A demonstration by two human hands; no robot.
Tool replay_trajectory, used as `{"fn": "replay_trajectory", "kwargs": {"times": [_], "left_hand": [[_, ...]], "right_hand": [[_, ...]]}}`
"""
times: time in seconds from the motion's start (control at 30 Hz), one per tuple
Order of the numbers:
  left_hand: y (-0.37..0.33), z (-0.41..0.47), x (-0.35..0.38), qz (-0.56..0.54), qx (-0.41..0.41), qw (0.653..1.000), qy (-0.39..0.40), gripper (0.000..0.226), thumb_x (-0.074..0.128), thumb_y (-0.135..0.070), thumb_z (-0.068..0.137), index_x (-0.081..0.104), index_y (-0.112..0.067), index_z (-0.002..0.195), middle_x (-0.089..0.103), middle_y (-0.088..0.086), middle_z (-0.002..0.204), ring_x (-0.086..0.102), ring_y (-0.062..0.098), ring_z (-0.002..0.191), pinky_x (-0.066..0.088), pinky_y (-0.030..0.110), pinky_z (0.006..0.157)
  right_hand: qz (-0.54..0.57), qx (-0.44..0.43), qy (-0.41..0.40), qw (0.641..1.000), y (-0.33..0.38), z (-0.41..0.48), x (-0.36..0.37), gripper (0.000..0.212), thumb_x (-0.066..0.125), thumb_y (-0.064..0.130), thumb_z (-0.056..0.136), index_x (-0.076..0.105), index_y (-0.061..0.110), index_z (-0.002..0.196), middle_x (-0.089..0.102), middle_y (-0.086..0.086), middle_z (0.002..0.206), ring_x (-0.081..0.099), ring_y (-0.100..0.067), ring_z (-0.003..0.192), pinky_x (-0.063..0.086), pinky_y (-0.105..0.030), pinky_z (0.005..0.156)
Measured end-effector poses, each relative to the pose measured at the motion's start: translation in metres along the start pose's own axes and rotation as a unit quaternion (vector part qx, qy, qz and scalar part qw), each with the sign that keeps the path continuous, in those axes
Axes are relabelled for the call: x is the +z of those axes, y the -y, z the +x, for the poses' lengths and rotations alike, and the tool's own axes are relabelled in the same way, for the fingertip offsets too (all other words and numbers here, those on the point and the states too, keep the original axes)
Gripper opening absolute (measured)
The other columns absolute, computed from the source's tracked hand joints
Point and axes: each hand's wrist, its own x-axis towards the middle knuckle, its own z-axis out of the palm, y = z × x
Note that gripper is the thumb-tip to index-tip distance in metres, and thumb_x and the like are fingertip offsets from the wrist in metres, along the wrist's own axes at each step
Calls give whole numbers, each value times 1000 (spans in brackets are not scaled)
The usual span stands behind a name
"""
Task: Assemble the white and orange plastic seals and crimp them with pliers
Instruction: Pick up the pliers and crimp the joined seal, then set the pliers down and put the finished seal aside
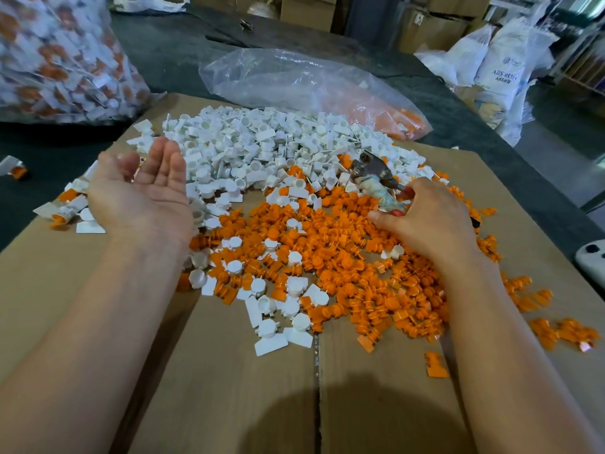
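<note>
A heap of white plastic seal parts point(262, 145) covers the far half of the cardboard sheet point(229, 371). Orange seal parts point(343, 257) spread over its middle and right, with some white ones mixed in. My left hand point(147, 188) hovers palm up over the left edge of the pile, fingers straight, holding nothing. My right hand point(425, 217) rests on the orange parts and grips the wrapped handles of the pliers point(373, 172), whose metal jaws point up and left.
A big clear bag of assembled seals point(55, 57) stands at far left. A half-empty clear bag with orange parts point(311, 83) lies behind the pile. Several assembled seals point(68, 208) lie left of my left hand. White sacks point(504, 63) stand at far right.
</note>
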Motion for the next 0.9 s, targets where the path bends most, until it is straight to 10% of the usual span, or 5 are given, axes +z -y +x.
{"fn": "replay_trajectory", "kwargs": {"times": [0.2,0.5,0.9], "left_hand": [[10,-5,2,241,-26,969,54,5,48,-7,93,54,-7,92,68,3,59,65,13,56,50,18,54],[29,-28,-9,689,114,655,287,22,69,-9,79,64,-28,71,62,-12,70,53,-10,53,42,7,48],[28,-29,-12,800,87,479,351,31,73,-7,70,69,-28,92,52,-19,81,48,-1,59,32,7,41]], "right_hand": [[-7,21,18,1000,-3,2,-2,75,65,61,70,50,6,118,55,-13,119,50,-30,109,39,-38,82],[-28,12,60,998,-5,4,3,80,63,67,65,50,8,118,54,-12,118,49,-28,110,38,-38,83],[-28,-1,80,996,-6,7,10,85,58,73,62,49,9,117,52,-11,119,47,-27,111,37,-39,87]]}}
